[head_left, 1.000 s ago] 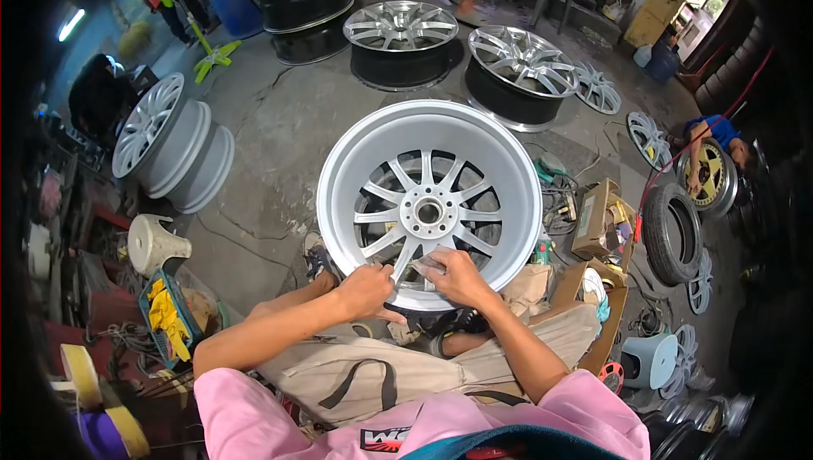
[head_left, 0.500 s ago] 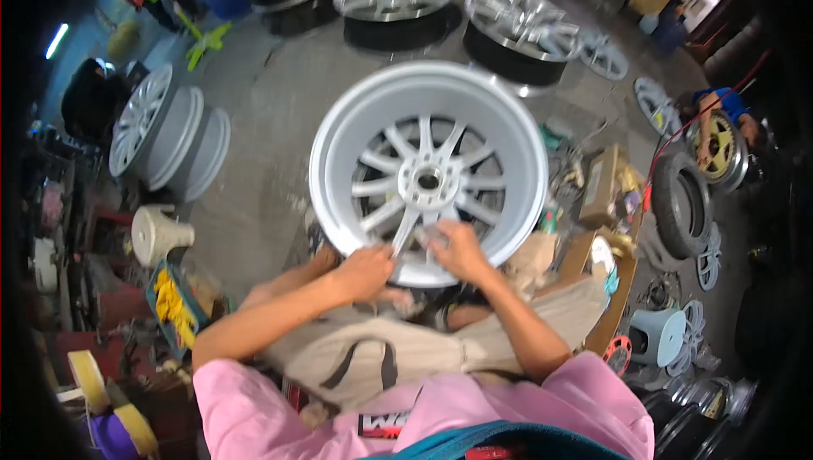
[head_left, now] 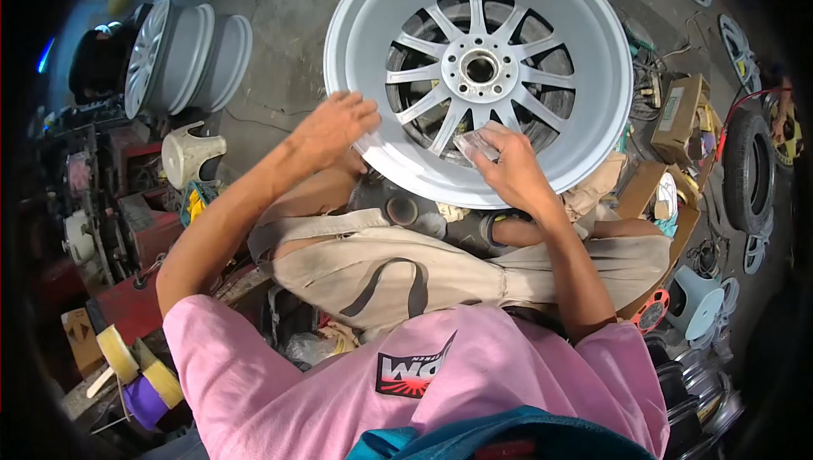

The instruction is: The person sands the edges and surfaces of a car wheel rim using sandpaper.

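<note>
A silver-grey multi-spoke wheel rim (head_left: 356,16) lies in front of me with its hollow back side up. My left hand (head_left: 337,128) is at the rim's left lip, fingers curled over the edge. My right hand (head_left: 515,168) is inside the lower part of the barrel, closed on a small greyish sheet (head_left: 474,143) that looks like folded sandpaper. The sheet is near the lower spokes; whether it touches them I cannot tell.
More wheel rims (head_left: 182,58) stand at the left, near a cream stool (head_left: 193,155). On the right are a cardboard box (head_left: 679,117), a black tyre (head_left: 749,170) and a light blue stool (head_left: 699,301). Tape rolls (head_left: 118,354) sit at lower left.
My view has tilted down, so the wheel rim appears higher and larger. My left hand has moved from the rim's near lip to its left lip. My right hand stays inside the lower barrel.
</note>
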{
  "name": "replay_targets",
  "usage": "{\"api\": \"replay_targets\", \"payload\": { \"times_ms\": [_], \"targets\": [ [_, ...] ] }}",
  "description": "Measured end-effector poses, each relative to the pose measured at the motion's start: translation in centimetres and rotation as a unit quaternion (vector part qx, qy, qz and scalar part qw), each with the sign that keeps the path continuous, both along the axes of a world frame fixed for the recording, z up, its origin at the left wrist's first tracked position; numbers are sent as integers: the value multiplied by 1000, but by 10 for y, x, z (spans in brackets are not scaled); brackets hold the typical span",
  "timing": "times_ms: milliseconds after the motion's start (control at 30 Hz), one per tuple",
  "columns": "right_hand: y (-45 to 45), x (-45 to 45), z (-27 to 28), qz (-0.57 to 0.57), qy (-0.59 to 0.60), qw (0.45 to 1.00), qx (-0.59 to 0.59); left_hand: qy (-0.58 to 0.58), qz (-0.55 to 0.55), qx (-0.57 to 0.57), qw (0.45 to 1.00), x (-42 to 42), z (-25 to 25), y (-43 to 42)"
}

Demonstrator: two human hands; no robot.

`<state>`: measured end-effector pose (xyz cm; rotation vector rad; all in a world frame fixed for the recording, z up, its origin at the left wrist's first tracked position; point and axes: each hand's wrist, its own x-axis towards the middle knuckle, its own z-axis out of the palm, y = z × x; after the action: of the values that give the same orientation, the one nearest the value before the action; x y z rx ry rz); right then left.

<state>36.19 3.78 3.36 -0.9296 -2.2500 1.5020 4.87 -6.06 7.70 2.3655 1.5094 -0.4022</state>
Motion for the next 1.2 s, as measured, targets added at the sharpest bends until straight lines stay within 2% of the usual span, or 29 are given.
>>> {"api": "replay_targets", "payload": {
  "times_ms": [33, 200, 267, 300, 367, 400, 433, 500, 533, 567, 633, 667, 733, 767, 867, 900, 967, 1000, 1067, 1167, 1200],
  "targets": [
    [0, 1, 0, 6, 0, 1000, -9, 40, -26, 22, 999, -5, 1, 4],
    [2, 2, -3, 9, 16, 1000, -14, 48, -55, 24, 997, -8, -3, 6],
    [3, 1, -1, 20, -11, 998, -59, -29, 13, -55, 998, 10, 4, 5],
    [3, -1, -2, 18, -11, 998, -63, -30, 12, -60, 998, 18, 8, 3],
    [3, -9, -4, 8, -5, 989, -145, -113, 42, -92, 988, 32, 19, 3],
    [2, -15, -8, 7, -5, 989, -149, -96, 74, -143, 982, 32, 24, 5],
    [1, -23, -12, 14, 0, 994, -113, -96, 74, -149, 981, 24, 21, 3],
    [-5, -42, -23, 20, 6, 997, -80, -31, 19, -22, 999, -1, 16, -1],
    [-9, -53, -29, 35, 15, 998, -52, 34, 65, -47, 996, -9, 23, 3],
    [-12, -64, -31, 49, 25, 998, -24, 35, 64, -50, 996, -19, 30, 8],
    [-17, -82, -29, 69, 12, 997, -36, 100, 72, 104, 987, -37, 43, 22],
    [-19, -89, -28, 90, -2, 995, -45, 99, 74, 102, 987, -41, 47, 28],
    [-22, -98, -27, 112, -26, 993, -38, 5, 183, 174, 968, -51, 51, 38],
    [-22, -102, -26, 130, -50, 990, -31, 3, 187, 176, 967, -58, 45, 41],
    [-12, -109, -19, 184, -90, 978, -32, -105, 329, 172, 922, -73, 23, 52],
    [-10, -113, -13, 184, -94, 978, -30, -109, 330, 173, 922, -82, 9, 56],
    [-11, -128, -2, 136, -85, 984, -72, -223, 457, 206, 836, -103, -33, 63],
    [-12, -138, -5, 138, -87, 984, -69, -225, 459, 208, 834, -108, -46, 72],
    [-13, -159, -14, 97, -84, 989, -73, -251, 522, 183, 794, -105, -66, 90],
    [-14, -139, -3, 113, -103, 985, -75, -194, 546, 199, 790, -84, -82, 101],
    [-13, -138, -4, 115, -105, 985, -73, -215, 546, 204, 784, -85, -84, 104]
  ]
}}
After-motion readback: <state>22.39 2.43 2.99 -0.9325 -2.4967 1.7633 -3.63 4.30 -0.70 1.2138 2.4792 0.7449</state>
